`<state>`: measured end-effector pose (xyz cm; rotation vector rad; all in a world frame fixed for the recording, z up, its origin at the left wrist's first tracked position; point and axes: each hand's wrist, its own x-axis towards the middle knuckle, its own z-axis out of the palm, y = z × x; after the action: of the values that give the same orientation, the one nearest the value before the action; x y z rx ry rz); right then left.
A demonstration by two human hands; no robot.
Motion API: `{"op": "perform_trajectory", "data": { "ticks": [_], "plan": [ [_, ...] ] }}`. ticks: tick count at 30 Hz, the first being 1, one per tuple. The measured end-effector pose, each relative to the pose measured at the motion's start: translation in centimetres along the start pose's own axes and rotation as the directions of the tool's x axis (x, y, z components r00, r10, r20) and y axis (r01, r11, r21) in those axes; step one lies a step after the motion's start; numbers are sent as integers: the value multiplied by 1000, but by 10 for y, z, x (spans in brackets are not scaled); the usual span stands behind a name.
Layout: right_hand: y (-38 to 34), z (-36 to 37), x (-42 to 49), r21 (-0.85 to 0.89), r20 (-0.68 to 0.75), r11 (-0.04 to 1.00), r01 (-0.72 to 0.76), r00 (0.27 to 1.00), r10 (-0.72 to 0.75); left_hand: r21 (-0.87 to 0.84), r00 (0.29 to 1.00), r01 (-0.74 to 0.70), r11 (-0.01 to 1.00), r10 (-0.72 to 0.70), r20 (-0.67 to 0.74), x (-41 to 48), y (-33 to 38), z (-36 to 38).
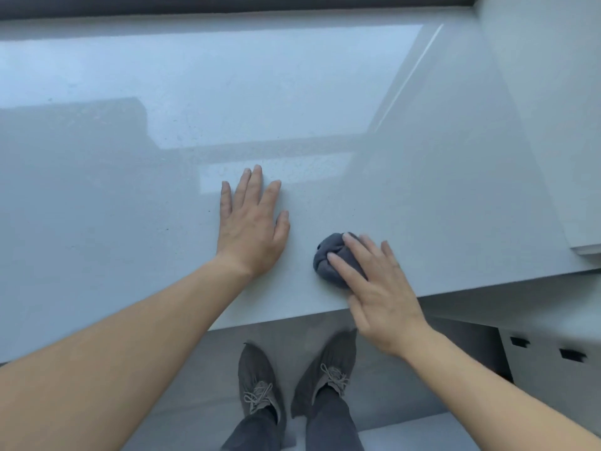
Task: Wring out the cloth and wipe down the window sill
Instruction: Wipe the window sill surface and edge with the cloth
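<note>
A wide, glossy pale-grey window sill [325, 102] fills the upper view. On it, near the front edge, lies a bunched dark grey cloth [328, 255]. My right hand [377, 288] rests on top of the cloth with straight, spread fingers pressing it down; part of the cloth is hidden beneath the palm. My left hand [252, 222] lies flat on the bare sill a hand's width to the left of the cloth, fingers straight and spread, holding nothing.
A dark window frame [227, 4] runs along the sill's far edge. A pale side wall [553, 125] rises at the right. Below the sill's front edge are my two feet in grey shoes [292, 379] and a white cabinet with slots [553, 353].
</note>
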<state>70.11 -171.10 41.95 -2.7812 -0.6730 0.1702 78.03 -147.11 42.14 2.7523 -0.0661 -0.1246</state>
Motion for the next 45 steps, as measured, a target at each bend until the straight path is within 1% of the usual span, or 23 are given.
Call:
{"op": "perform_trajectory", "data": {
  "ticks": [2,4,5,7,9,12,13,15,17,18,20,23,25,28,30,32,35,37,38,39,41,43,45],
  "plan": [
    [33,-14,16,24,-73,972,-233,970,234,-13,1000,15,1000,-15,-8,8,8,4],
    [54,-22,32,77,-136,893,-444,882,451,-32,998,57,998,-58,-20,19,18,9],
    [55,-21,37,82,-157,866,-493,852,500,-41,995,93,995,-94,-27,26,23,12],
    [43,-12,34,61,-161,908,-414,894,419,-42,984,176,984,-177,-36,35,32,16],
    [28,-1,20,32,-93,988,-153,983,155,1,972,228,974,-227,-53,39,37,21],
    [48,-8,17,-31,17,991,132,991,-132,56,971,232,971,-228,-68,38,38,25],
    [63,-13,26,-47,1,991,125,992,-125,63,970,236,970,-231,-75,38,38,26],
    [91,-23,50,-33,-76,995,-95,993,92,77,968,245,966,-239,-80,39,38,29],
    [104,-30,74,43,-135,932,-361,922,363,97,967,248,964,-240,-83,40,39,30],
    [98,-29,80,62,-152,907,-418,894,422,102,967,249,963,-241,-83,39,39,30],
    [73,-21,77,51,-148,951,-306,939,311,104,966,253,962,-245,-81,39,40,29],
    [50,-11,58,13,-21,998,56,998,-55,108,965,257,960,-249,-81,40,42,27],
    [67,-18,74,12,14,993,114,993,-114,111,966,254,961,-246,-78,39,43,26],
    [101,-32,132,20,-65,992,-126,990,127,108,967,253,962,-247,-60,40,44,25],
    [110,-39,172,75,-113,945,-319,939,325,106,966,257,961,-254,-43,40,45,24],
    [97,-37,191,68,-134,934,-352,924,358,96,966,257,962,-255,-33,41,45,20],
    [73,-27,178,40,-44,999,-20,999,22,76,969,247,966,-244,-44,43,46,12],
    [82,-31,174,15,45,988,152,987,-153,76,972,229,970,-224,-71,46,45,7],
    [95,-35,181,-6,57,985,173,983,-172,62,972,223,973,-217,-89,51,43,4],
    [110,-39,192,-27,40,991,132,991,-130,38,971,220,975,-215,-108,57,41,2],
    [135,-50,222,0,-49,991,-134,990,134,-10,968,213,977,-212,-136,80,35,-3],
    [139,-55,248,59,-126,922,-383,913,387,-38,968,194,980,-198,-153,109,29,-9],
    [122,-48,258,49,-151,927,-371,915,374,-42,975,156,987,-161,-151,143,23,-13]
  ]
}}
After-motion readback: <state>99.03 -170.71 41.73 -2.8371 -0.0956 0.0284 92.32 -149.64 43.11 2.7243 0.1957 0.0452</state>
